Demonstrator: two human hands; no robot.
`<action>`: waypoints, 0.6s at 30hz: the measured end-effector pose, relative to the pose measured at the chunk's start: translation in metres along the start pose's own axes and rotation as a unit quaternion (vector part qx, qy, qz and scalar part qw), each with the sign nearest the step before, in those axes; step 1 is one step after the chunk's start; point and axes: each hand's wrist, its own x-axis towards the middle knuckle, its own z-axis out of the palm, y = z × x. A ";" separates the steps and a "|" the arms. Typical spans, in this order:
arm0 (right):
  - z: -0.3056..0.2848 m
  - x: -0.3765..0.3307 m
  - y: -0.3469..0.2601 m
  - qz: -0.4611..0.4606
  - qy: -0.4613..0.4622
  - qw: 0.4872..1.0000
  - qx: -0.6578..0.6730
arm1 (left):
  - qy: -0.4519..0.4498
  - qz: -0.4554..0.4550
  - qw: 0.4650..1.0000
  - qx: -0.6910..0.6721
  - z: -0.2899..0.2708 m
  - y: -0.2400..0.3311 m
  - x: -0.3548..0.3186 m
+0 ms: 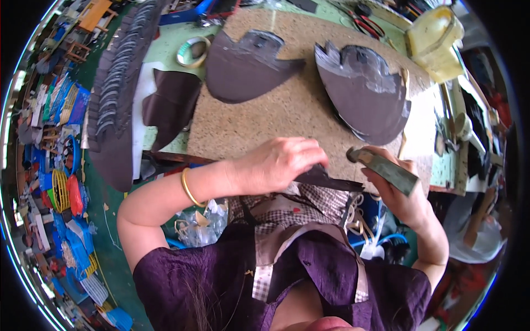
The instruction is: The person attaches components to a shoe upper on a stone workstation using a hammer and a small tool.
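Note:
My left hand [287,161] is closed around a folded dark brown piece of leather-like material [326,180], held in front of my apron at the near edge of the board. The fingertips are partly hidden behind the knuckles. My right hand [406,190] grips a hammer [389,172] with a grey-green metal head; its round face points toward the left hand, and its handle is mostly hidden. Beyond the hands, two rounded dark brown pieces, one at left [243,71] and one at right [367,96], lie on the speckled board [265,124]. Greyish patches mark their notched far edges.
Left of the board are another brown cut piece [171,107], a tape roll [193,51] and a long stack of overlapping dark strips [113,99]. Red-handled scissors [367,25] and a yellowish container [436,44] stand at the far right. A clear plastic bag [475,234] hangs right.

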 end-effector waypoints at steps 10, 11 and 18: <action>0.036 -0.011 0.022 -0.041 -0.067 0.995 0.064 | -0.106 -0.011 0.994 0.028 0.004 -0.044 0.048; 0.040 -0.010 0.026 -0.025 -0.055 0.995 0.078 | -0.117 -0.009 0.993 0.012 0.003 -0.049 0.054; 0.042 -0.010 0.036 0.048 -0.064 0.984 0.157 | -0.124 0.056 0.990 -0.027 0.006 -0.073 0.067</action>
